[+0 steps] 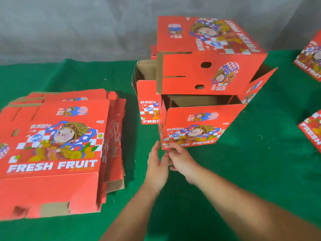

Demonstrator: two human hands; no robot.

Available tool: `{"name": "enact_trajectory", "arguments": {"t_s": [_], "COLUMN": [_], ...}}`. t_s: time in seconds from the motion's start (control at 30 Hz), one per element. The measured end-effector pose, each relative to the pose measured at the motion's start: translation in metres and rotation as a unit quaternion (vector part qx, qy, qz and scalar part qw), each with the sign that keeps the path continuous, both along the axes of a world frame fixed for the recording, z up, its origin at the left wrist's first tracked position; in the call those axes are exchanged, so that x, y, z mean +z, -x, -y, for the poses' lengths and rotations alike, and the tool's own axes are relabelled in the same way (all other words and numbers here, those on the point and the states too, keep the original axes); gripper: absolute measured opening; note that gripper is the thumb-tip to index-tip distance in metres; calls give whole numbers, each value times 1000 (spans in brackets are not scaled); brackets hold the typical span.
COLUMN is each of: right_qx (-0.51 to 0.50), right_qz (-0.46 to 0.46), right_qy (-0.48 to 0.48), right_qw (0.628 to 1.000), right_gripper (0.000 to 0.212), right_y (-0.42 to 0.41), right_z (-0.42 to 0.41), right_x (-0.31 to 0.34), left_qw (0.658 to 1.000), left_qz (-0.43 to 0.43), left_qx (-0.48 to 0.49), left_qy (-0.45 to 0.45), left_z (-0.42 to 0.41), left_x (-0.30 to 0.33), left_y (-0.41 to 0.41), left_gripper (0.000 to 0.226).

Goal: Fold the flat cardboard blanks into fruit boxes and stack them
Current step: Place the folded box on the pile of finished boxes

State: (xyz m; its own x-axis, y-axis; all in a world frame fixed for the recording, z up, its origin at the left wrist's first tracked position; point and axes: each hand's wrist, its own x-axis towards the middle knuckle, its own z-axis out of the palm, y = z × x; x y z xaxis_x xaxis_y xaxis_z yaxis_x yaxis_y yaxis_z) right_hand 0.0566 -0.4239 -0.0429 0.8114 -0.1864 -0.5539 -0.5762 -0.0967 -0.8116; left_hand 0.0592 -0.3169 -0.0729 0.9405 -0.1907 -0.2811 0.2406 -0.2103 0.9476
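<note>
Blanks [52, 145] lie flat in a pile by the green cloth's [243, 171] left edge, long side running toward us. Our left hand [157, 168] and right hand [180, 160] meet mid-cloth, fingers straight and slightly spread, holding nothing, right fingertips touching the lower box [196, 126] straight ahead. It stands open and seems empty; the upper box [208, 58] lies tipped across its mouth.

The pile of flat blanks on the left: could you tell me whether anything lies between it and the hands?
Nothing visible does. Only bare green cloth lies between the left hand and the blanks. The right hand is beside it, at the lower box of the stack.
</note>
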Motion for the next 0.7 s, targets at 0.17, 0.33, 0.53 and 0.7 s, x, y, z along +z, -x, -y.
{"name": "enact_trajectory", "arguments": {"t_s": [0.17, 0.33, 0.53, 0.7], "right_qx": [38, 204, 279, 184], "right_qz": [-25, 22, 18, 23], "right_qy": [-102, 19, 45, -41], "right_qw": [994, 979, 959, 982], "right_gripper": [34, 44, 39, 12], "right_y": [-8, -12, -1, -5], "right_z": [-60, -122, -164, -166], "right_x": [16, 28, 25, 30], "left_qw": [913, 845, 829, 816], "left_qz": [318, 214, 52, 105], "left_qx": [59, 148, 37, 4], "left_qy": [-249, -467, -555, -568], "left_z": [-63, -162, -191, -185], "left_x": [40, 40, 13, 43], "left_y": [7, -2, 6, 16], "left_gripper": [48, 81, 73, 53]}}
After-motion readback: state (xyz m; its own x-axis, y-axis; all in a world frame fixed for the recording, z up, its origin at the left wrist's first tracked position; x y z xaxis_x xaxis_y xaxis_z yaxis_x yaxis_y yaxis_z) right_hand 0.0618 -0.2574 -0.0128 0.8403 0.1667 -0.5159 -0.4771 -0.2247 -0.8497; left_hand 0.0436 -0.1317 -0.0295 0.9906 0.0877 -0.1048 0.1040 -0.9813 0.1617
